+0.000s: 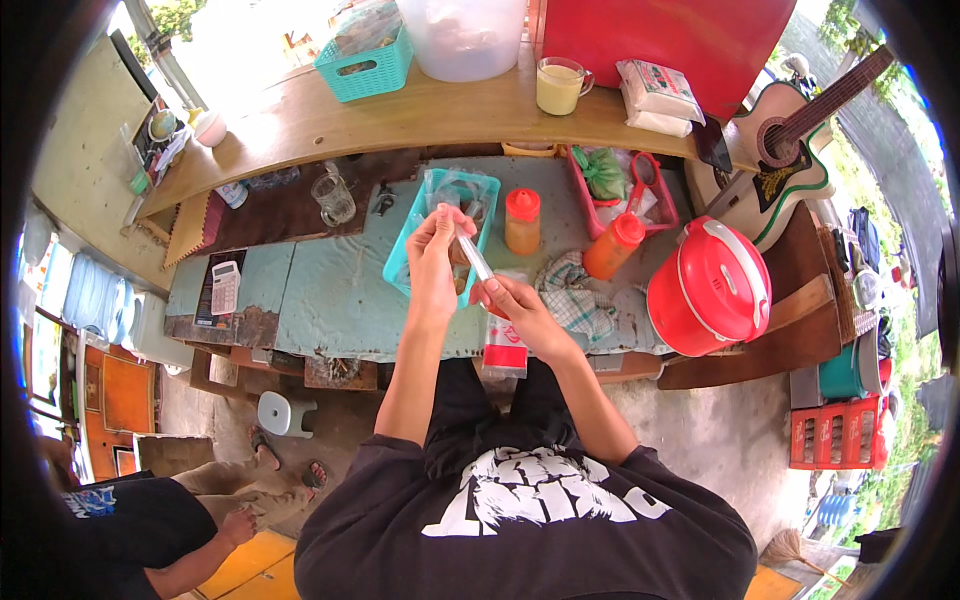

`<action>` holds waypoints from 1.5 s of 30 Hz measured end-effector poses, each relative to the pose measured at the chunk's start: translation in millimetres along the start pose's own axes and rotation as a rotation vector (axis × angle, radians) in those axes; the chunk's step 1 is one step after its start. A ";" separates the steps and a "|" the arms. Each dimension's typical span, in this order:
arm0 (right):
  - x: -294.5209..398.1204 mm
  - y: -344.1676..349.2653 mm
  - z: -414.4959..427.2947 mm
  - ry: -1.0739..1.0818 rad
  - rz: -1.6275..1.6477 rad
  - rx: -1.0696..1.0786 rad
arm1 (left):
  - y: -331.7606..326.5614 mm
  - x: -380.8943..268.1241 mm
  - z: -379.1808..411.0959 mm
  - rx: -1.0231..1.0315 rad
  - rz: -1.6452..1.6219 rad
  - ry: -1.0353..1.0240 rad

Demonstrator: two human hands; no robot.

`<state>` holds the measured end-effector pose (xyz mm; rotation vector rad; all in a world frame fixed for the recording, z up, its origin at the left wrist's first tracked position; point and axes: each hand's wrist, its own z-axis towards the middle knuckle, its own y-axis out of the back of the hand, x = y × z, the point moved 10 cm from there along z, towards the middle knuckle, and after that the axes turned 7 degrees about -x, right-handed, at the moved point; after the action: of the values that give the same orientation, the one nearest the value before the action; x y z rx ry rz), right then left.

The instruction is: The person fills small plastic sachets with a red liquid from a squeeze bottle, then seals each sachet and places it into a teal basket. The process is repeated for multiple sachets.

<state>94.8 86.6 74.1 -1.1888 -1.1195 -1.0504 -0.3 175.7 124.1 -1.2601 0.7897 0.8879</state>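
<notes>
My left hand (pixel 437 259) pinches the upper end of a narrow clear plastic bag (pixel 475 257) over a turquoise plastic basket (pixel 397 251). Lower down, my right hand (pixel 523 309) grips the same bag, which shows something reddish-brown at its bottom. More crumpled clear plastic bags lie in the basket. Below my right hand, a clear packet with red print (pixel 505 352) lies at the table's front edge. An orange-capped squeeze bottle (pixel 523 223) stands right of the basket; another squeeze bottle (pixel 613 246) leans near a checked cloth (pixel 574 294).
A red lidded container (pixel 709 286) and a pink basket (pixel 664 223) are on the right. A glass mug (pixel 333 199) and a calculator (pixel 225 288) lie left. The raised wooden shelf (pixel 277 120) holds a cup of yellowish liquid (pixel 559 86). Another person (pixel 150 517) sits at lower left.
</notes>
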 end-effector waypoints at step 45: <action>133.2 23.0 -41.0 0.766 -1.054 -0.096 | -56.8 -55.3 -64.5 0.767 0.916 -0.713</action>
<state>140.7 44.8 200.9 -0.0872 -1.0344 -2.1301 24.1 100.5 189.0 0.1778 0.9698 1.4412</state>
